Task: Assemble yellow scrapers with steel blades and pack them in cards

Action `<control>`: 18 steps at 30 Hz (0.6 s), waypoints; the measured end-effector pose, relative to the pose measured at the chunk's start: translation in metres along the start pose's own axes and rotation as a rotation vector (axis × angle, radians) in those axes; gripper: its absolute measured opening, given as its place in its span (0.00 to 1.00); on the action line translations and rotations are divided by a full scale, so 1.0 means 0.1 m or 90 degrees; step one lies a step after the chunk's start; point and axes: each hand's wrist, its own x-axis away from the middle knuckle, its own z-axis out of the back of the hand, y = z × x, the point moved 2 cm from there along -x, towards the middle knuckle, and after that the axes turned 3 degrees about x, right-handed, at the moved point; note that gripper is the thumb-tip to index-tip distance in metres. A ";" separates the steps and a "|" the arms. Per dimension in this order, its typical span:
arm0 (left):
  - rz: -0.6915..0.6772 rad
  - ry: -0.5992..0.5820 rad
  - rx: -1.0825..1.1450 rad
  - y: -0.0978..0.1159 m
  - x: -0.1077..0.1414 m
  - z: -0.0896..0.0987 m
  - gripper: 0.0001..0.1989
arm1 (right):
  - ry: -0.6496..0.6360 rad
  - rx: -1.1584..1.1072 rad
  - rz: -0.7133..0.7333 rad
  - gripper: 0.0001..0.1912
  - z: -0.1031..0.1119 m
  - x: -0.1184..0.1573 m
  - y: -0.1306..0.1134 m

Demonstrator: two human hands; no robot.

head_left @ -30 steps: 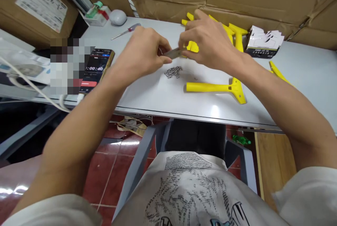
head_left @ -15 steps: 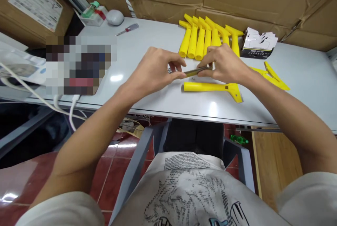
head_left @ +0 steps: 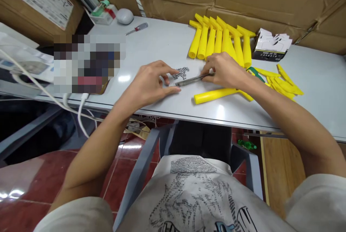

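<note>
A thin dark metal tool, possibly tweezers [head_left: 190, 80], slants over the tabletop, its right end pinched in my right hand [head_left: 225, 69]. My left hand [head_left: 152, 83] has its thumb and fingers apart near the tool's left tip, with nothing between them. Just beyond that tip lies a small pile of screws [head_left: 181, 73]. A yellow handle piece [head_left: 213, 96] lies nearer the table's front edge. Several yellow handles [head_left: 210, 42] stand in a row behind my right hand. Flat yellow parts [head_left: 286, 84] are heaped to its right, beside a green item [head_left: 255, 74], partly hidden.
A black box of white cards [head_left: 271, 46] is at the back right. A screwdriver [head_left: 140, 27], a grey-white rounded object [head_left: 124, 16] and a small white box [head_left: 101, 17] sit at the back left. White cables [head_left: 40, 87] cross the left edge.
My left hand has moved left and let go of the tool, uncovering the screws. The near yellow handle is now tilted, and its right end is partly behind my right arm.
</note>
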 end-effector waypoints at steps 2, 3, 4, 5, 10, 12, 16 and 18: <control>-0.003 0.003 -0.029 0.04 -0.02 -0.05 0.20 | -0.002 0.017 -0.017 0.12 0.00 -0.08 -0.09; -0.002 0.011 -0.041 0.05 -0.02 -0.07 0.17 | -0.003 0.028 -0.022 0.11 0.00 -0.11 -0.13; -0.001 0.021 -0.051 0.05 -0.02 -0.08 0.15 | -0.005 0.039 -0.026 0.11 0.00 -0.13 -0.16; -0.001 0.032 -0.059 0.04 -0.01 -0.08 0.14 | -0.008 0.051 -0.028 0.10 0.00 -0.14 -0.19; 0.016 0.061 -0.113 -0.01 0.06 -0.10 0.16 | -0.026 0.079 -0.015 0.11 0.03 -0.10 -0.26; 0.034 0.070 -0.159 -0.01 0.06 -0.10 0.18 | -0.018 0.091 -0.016 0.14 0.04 -0.10 -0.27; 0.036 0.078 -0.212 -0.01 0.05 -0.11 0.21 | -0.017 0.145 -0.007 0.18 0.01 -0.15 -0.30; 0.034 0.077 -0.198 -0.03 0.05 -0.11 0.19 | -0.017 0.174 0.002 0.21 -0.01 -0.20 -0.32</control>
